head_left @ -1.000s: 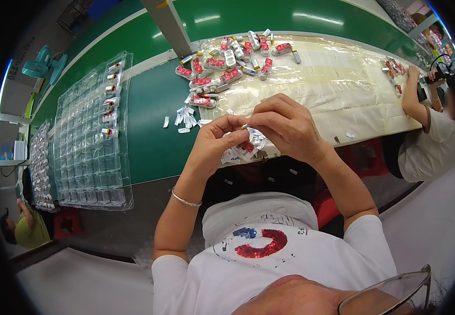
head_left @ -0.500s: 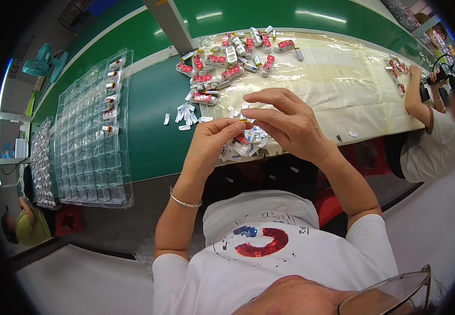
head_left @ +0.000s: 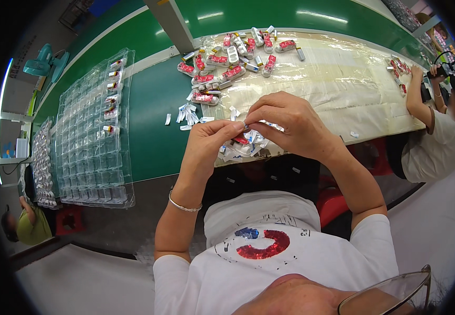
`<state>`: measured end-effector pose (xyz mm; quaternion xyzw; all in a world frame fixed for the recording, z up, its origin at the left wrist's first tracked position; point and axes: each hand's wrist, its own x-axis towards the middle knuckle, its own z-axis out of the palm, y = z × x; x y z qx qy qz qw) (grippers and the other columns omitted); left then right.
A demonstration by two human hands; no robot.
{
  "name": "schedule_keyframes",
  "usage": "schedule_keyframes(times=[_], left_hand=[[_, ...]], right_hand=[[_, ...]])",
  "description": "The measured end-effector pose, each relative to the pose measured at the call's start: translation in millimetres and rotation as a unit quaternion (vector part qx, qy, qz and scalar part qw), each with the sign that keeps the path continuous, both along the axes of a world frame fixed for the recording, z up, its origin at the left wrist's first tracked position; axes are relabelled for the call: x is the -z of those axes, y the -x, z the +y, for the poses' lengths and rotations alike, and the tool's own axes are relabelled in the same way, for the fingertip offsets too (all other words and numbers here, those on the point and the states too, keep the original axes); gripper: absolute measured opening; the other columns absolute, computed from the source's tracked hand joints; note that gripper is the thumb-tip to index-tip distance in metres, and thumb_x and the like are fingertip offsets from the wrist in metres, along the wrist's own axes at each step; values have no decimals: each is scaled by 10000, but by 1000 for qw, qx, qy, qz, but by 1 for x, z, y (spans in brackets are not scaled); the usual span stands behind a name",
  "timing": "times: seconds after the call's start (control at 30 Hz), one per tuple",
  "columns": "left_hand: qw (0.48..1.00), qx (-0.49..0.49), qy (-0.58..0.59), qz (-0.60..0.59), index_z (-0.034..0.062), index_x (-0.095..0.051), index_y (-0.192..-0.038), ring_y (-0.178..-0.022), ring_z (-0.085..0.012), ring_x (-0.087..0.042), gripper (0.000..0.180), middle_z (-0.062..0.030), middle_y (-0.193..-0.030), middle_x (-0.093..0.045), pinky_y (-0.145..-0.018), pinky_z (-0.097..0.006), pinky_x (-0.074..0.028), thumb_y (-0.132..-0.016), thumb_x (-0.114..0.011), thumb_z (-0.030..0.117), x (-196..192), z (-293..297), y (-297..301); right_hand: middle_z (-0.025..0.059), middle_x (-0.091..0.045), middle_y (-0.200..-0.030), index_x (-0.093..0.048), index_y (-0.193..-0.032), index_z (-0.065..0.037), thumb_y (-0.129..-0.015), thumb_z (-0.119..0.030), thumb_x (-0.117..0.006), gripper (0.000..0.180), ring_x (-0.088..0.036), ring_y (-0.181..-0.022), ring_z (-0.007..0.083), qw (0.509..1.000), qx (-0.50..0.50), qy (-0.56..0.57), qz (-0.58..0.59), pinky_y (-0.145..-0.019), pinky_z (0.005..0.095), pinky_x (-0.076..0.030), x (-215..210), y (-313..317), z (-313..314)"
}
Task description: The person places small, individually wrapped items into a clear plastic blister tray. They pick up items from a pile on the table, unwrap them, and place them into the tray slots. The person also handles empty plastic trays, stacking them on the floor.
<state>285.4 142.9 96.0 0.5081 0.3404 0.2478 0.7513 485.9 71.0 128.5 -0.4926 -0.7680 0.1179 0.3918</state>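
My left hand (head_left: 209, 137) and my right hand (head_left: 293, 124) meet over the near edge of the bench. Thumb and fingers of both are pinched together on a small part, mostly hidden by the fingertips. A red bit (head_left: 241, 139) shows just below the left fingertips; whether it belongs to the held part I cannot tell. Beneath the hands lies a heap of white paper strips (head_left: 248, 150) with blue print. Farther off is a pile of grey oblong pieces with red wraps (head_left: 204, 98), mixed with small silver cylinders with gold ends (head_left: 300, 54).
A clear compartmented plastic tray (head_left: 88, 142) stands at left, with several small parts along its right side. More white strips (head_left: 187, 114) lie on the green mat. Another person (head_left: 429, 121) works at the right end; a second (head_left: 32, 223) sits far left. A metal post (head_left: 170, 23) rises behind.
My right hand's fingers have come down and closed onto the small part at the left fingertips; they were raised and spread before. The left hand has hardly moved.
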Motion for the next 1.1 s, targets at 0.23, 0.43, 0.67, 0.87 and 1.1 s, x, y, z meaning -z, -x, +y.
schedule_keyframes(times=[0.23, 0.43, 0.67, 0.87, 1.1], left_hand=[[1000, -27, 6, -8, -37, -728, -943, -741, -93, -644, 213, -87, -829, -719, -690, -199, -468, -856, -690, 153, -4, -3, -7], [999, -39, 21, -26, -35, -726, -922, -654, -64, -633, 194, -82, -817, -721, -568, -155, -436, -859, -687, 144, -12, -2, -10], [996, -62, 42, -44, -31, -724, -931, -636, -49, -625, 181, -75, -790, -717, -533, -157, -429, -864, -685, 133, -4, -4, -10], [998, -62, -6, -16, -21, -734, -914, -612, -31, -586, 187, -55, -781, -712, -510, -154, -361, -853, -695, 151, -12, -8, -10], [998, -59, -19, -17, -32, -734, -929, -643, -42, -587, 205, -56, -780, -709, -567, -173, -387, -854, -695, 156, -10, -9, -8]], right_hand=[[49, -645, -788, -661, -793, -68, -795, -143, -691, 81, -642, -770, 251, 993, 17, -49, -107, -772, 358, -509, -10, 2, 4], [52, -629, -775, -618, -734, -60, -769, -120, -679, 92, -643, -732, 247, 987, 40, -85, -132, -699, 354, -523, -11, 5, 6], [65, -612, -772, -595, -723, -47, -756, -88, -671, 93, -636, -705, 239, 991, 47, -89, -91, -633, 346, -516, -4, 7, 3], [52, -615, -781, -615, -774, -55, -727, -55, -690, 89, -634, -698, 238, 988, 35, -75, -127, -618, 336, -518, -8, 4, 0], [67, -579, -733, -573, -709, -50, -744, -93, -683, 123, -617, -652, 252, 991, 45, -75, -97, -589, 355, -502, -8, 8, 2]])
